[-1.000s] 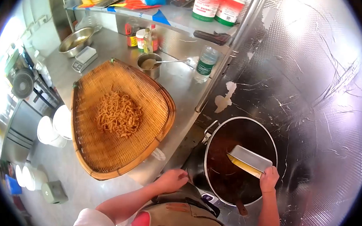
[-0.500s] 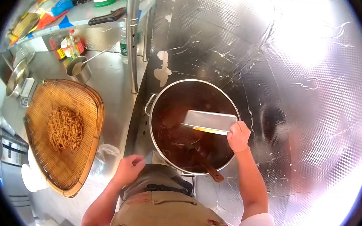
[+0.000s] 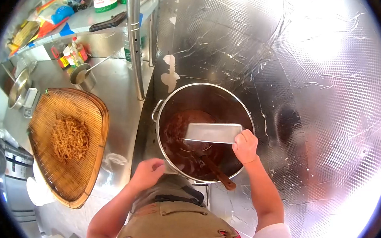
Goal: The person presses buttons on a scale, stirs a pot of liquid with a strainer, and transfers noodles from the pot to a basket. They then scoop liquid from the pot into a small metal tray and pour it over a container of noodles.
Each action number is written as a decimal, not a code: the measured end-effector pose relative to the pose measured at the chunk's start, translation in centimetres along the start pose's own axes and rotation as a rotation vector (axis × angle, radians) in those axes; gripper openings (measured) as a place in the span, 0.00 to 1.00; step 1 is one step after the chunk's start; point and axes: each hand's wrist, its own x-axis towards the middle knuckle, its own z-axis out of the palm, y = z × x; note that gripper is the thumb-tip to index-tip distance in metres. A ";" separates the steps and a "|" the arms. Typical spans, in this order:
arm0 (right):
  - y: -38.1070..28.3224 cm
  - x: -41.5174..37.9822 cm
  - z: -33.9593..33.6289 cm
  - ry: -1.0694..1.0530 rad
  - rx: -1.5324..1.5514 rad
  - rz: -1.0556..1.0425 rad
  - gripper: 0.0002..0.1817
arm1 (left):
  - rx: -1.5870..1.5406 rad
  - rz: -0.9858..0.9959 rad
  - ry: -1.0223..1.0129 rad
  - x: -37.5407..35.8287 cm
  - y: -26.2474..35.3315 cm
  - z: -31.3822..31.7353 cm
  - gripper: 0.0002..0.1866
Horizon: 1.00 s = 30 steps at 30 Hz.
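Observation:
A metal tray [image 3: 213,132] is tilted over a large round pot [image 3: 181,89], its underside facing up. My right hand [image 3: 245,146] grips the tray's right end above the pot's right side. Dark reddish-brown liquid [image 3: 182,118] lies in the pot, and a brown-handled utensil [image 3: 217,172] leans on the near rim. My left hand [image 3: 149,171], its fingers curled, is beside the pot's lower left rim; whether anything is in its fingers is too small to tell. The tray's inside is hidden.
On the left counter are a woven basket [image 3: 69,100] with a brown, noodle-like heap [image 3: 70,138], a small metal pot [image 3: 88,81] with a spoon, and sauce bottles [image 3: 74,55]. A shelf [image 3: 80,25] with a metal post [image 3: 136,50] stands upper left. Foil-like sheeting [image 3: 330,114] covers the right side.
My right hand and the tray have moved slightly left and down, and the tray has turned so that more of its underside shows. My left hand has moved a little up and right.

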 end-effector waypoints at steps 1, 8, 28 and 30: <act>-0.2 -0.2 0.3 0.001 -0.013 -0.007 0.12 | -0.001 0.014 -0.028 0.4 -0.3 0.5 0.15; -2.2 -0.6 2.5 -0.039 -0.058 -0.046 0.11 | -0.504 -0.365 -0.299 3.9 0.6 5.0 0.15; -8.9 -0.5 3.6 -0.241 0.142 -0.115 0.07 | -0.901 -0.698 -0.214 10.1 0.4 9.7 0.10; -10.2 -0.3 3.4 -0.243 0.139 -0.099 0.07 | -0.829 -0.639 -0.274 10.0 0.2 8.0 0.11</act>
